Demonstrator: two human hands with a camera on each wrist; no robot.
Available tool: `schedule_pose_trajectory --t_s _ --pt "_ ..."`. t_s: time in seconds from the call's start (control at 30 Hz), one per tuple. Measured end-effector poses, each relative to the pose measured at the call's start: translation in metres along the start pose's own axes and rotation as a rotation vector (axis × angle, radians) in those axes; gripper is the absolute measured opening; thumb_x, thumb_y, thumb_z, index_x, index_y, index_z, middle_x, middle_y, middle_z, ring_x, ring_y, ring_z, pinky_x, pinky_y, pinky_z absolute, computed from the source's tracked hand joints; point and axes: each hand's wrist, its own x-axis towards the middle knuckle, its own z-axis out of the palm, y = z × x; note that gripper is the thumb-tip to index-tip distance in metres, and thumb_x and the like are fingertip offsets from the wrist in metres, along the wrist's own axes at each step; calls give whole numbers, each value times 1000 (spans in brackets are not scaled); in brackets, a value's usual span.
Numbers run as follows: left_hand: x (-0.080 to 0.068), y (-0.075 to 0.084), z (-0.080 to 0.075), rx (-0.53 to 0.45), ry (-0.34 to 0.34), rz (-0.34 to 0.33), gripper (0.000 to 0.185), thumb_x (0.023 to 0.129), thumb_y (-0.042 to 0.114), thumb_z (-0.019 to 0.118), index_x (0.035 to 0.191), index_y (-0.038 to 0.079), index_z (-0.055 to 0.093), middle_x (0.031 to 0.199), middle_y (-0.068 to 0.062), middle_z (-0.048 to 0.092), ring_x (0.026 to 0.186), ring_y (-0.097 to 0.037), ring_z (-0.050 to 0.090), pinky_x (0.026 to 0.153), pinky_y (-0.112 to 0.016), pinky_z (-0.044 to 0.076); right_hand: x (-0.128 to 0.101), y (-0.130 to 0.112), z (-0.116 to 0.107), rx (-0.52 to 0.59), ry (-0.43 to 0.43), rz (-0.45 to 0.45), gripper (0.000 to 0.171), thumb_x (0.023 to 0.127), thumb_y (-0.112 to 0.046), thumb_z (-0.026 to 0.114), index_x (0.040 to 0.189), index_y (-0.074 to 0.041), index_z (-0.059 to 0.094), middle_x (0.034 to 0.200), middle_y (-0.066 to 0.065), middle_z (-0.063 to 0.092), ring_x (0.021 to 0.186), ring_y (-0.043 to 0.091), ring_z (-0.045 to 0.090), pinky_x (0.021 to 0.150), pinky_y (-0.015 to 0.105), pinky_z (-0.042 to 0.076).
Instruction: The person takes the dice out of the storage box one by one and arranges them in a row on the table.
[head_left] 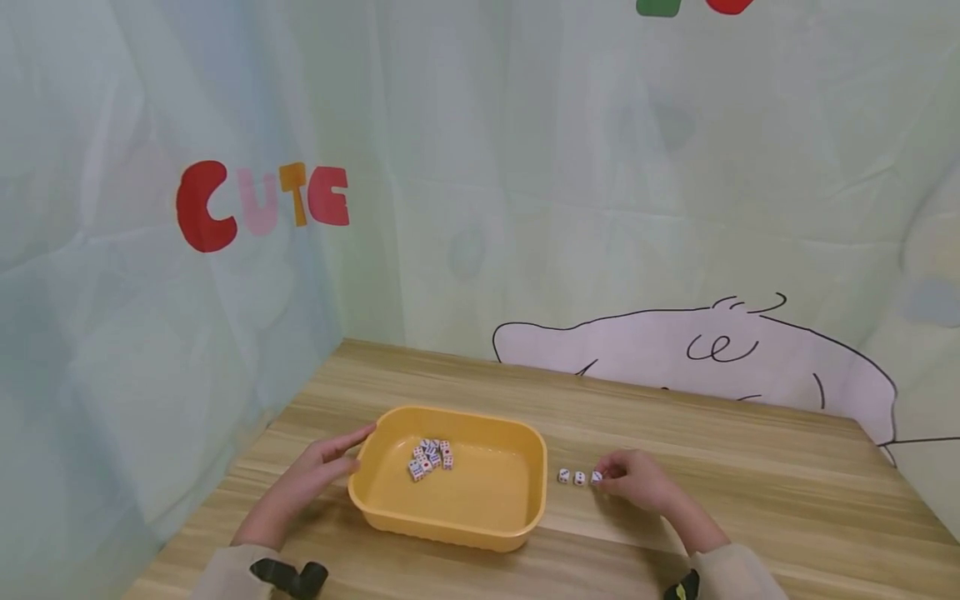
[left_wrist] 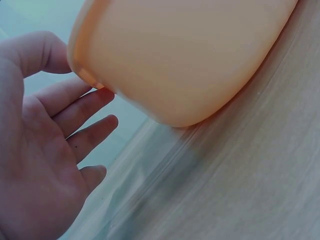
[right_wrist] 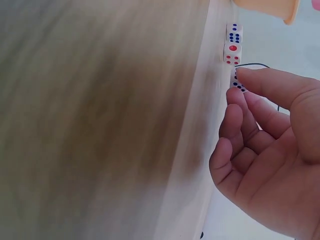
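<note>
Item 1, yellow tray (head_left: 525, 475): shallow plastic, rounded corners, set flat on the wooden table (head_left: 750, 500), left of centre as seen from the head cam. Underside and outer wall are shown close up by the left wrist cam.

Item 2, loose dice (head_left: 430, 457): a small heap, white w/ red and blue pips, lying in the tray's far-left part. Exact count cannot be told.

Item 3, row of three dice (head_left: 579, 477): lined up on the table just right of the tray, apart from its wall, close beside each other. On the right wrist cam a six in blue is read on the die nearest the tray, and a red one-pip on the next.

Item 4, left hand (head_left: 318, 475): laid against the tray's left rim, fingers straight and relaxed (thumb at the rim's upper edge, fingertips (left_wrist: 102, 95) at the outer wall). Nothing is clasped; contact only.

Item 5, right hand (head_left: 641, 482): rested on the table right of the row. The third die (right_wrist: 238, 83), the one farthest from the tray, is pinched betw. thumb and forefinger tips; the other fingers are curled loosely under. The die is still down at table level.

Item 6, backdrop: pale cloth w/ coloured letters "CUTE" (head_left: 262, 204) at left and a line-drawn cartoon figure (head_left: 712, 358) behind the table.
</note>
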Motion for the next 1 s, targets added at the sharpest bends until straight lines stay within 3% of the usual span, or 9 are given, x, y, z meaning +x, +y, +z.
schedule_pose_trajectory --t_s 0.23,0.33,0.47,0.7,1.0 --pt "0 -1 -1 18 -13 36 55 91 10 55 141 -5 41 147 -23 38 127 -6 42 94 -14 38 0 0 2 -8 -22 -19 8 81 -5 70 84 1 66 72 -2 57 64 9 48 55 21 40" --pt "0 0 -1 13 -7 14 55 91 10 55 142 -5 41 148 -22 37 129 -13 41 93 -14 39 0 0 2 -16 -31 -16 8 82 -6 70 85 1 66 74 -2 57 65 9 48 55 21 40" --pt "0 1 0 1 1 -18 56 90 10 56 142 -3 41 148 -21 37 128 -13 43 91 -14 41 0 0 1 -28 -38 -20 8 82 -6 70 85 1 66 74 -3 57 66 9 48 56 21 40" --pt "0 1 -1 23 -6 30 54 91 9 54 141 -5 41 147 -23 38 134 -41 32 93 -14 38 1 0 0 -23 -43 -25 11 80 -5 71 87 2 66 73 -2 58 65 9 49 56 21 41" --pt "1 -1 -1 16 -4 30 54 90 9 55 141 -4 42 147 -23 39 133 -41 34 92 -14 39 5 -28 -13 -75 33 1 23 82 -6 66 102 6 66 79 2 58 72 15 50 60 25 43"
